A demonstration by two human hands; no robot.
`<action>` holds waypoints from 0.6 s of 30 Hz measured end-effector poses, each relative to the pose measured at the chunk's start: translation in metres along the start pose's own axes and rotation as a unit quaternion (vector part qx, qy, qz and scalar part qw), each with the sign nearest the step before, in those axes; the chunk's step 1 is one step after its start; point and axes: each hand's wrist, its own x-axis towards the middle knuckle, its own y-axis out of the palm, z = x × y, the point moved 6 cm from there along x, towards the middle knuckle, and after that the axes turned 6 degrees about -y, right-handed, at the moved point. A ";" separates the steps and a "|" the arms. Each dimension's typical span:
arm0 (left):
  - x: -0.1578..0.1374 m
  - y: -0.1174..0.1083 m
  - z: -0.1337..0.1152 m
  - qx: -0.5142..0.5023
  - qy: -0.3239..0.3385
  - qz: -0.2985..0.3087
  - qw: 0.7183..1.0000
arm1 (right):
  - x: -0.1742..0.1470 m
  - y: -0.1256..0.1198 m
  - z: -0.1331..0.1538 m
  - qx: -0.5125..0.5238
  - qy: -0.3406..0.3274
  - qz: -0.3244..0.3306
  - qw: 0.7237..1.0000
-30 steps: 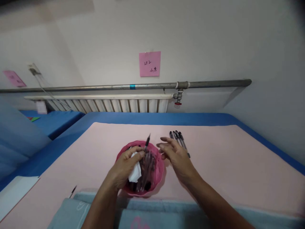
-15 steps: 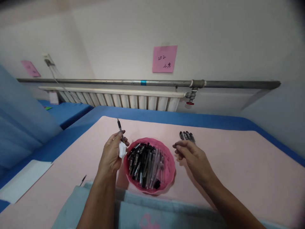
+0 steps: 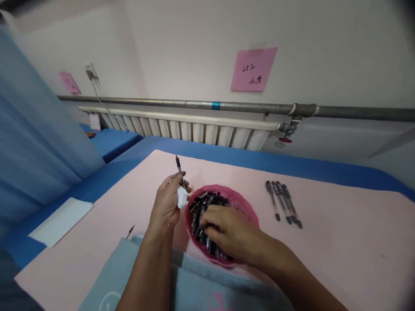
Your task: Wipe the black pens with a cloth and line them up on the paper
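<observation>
Upright in my left hand [image 3: 166, 202] is a pen [image 3: 178, 163] with a black grip, its tip pointing up. A crumpled white tissue [image 3: 182, 197] is tucked in the same palm. My right hand [image 3: 231, 229] reaches over the pink basket [image 3: 251, 207], fingers curled down among the pen parts. What its fingertips touch or hold is hidden. Inside the basket lie many black pen caps [image 3: 207, 201] and clear barrels, partly covered by that hand. Several capped black pens [image 3: 282, 201] lie side by side on the pink sheet to the right.
A pink sheet [image 3: 350, 229] covers the blue surface [image 3: 201, 149]. At left are a white paper [image 3: 61, 221], a single pen part [image 3: 130, 231] by my light-blue apron [image 3: 121, 263], and a blue curtain [image 3: 42, 112]. Behind stand a radiator [image 3: 207, 131] and pipe [image 3: 181, 103] along the wall.
My right hand has moved left from beside the capped pens to over the basket. My left hand keeps the pen and tissue. The view has shifted, showing the capped pens fully.
</observation>
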 end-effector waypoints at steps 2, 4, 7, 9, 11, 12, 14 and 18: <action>0.000 0.000 0.000 0.000 0.000 0.002 1.000 | -0.004 0.010 0.000 -0.020 -0.014 0.027 0.999; -0.001 0.001 0.001 0.000 0.001 0.006 1.000 | -0.009 0.016 0.000 -0.038 -0.024 0.038 0.998; -0.002 0.003 0.003 0.003 -0.005 0.011 1.000 | -0.011 0.020 0.002 -0.064 -0.033 0.030 0.997; -0.003 0.005 0.004 0.006 -0.013 0.015 1.000 | -0.010 0.021 0.002 -0.081 -0.030 0.029 0.996; -0.003 0.007 0.005 0.009 -0.018 0.018 1.000 | -0.008 0.024 0.004 -0.098 -0.032 0.038 0.994; -0.003 0.008 0.006 0.010 -0.020 0.020 1.000 | -0.008 0.025 0.005 -0.106 -0.033 0.043 0.993; -0.003 0.009 0.007 0.010 -0.022 0.022 0.999 | -0.007 0.027 0.006 -0.123 -0.034 0.052 0.990; -0.003 0.010 0.008 0.012 -0.017 0.032 0.999 | -0.005 0.030 0.008 -0.151 -0.034 0.058 0.986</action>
